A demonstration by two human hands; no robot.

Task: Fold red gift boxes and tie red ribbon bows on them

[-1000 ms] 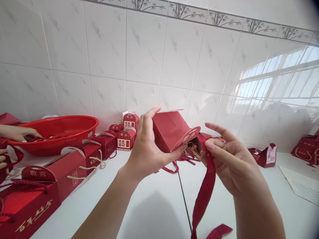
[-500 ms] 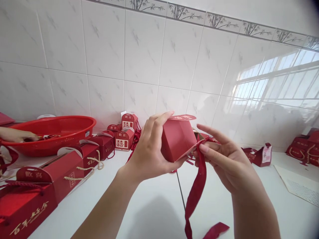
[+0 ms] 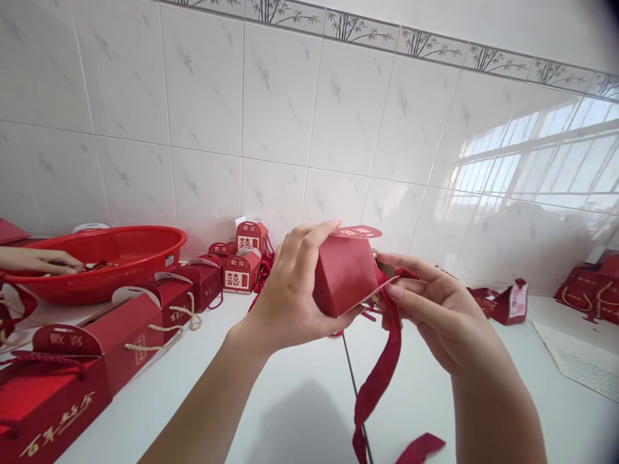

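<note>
A red cardboard box [image 3: 345, 274] is tilted on its side above the table, with a rounded, printed flap at its top. My left hand [image 3: 293, 290] is wrapped round the box from the left, thumb below and fingers above. At the box's right end, my right hand [image 3: 435, 303] pinches a dark red ribbon [image 3: 382, 380] against the edge of a flap. The ribbon hangs down from my right thumb toward the white table [image 3: 300, 399]. My right fingertips behind the flap are partly hidden.
Red boxes with cord handles [image 3: 130, 338] line the left side. Behind them, another person's hand [image 3: 53, 261] is over a red basin [image 3: 120, 248]. Small boxes [image 3: 236, 270] stand by the wall; more red bags [image 3: 585, 290] are at the right.
My right index finger has bent inward to the box's end. The box has turned slightly, and the hanging ribbon has shifted a little left. The other person's hand has moved slightly right.
</note>
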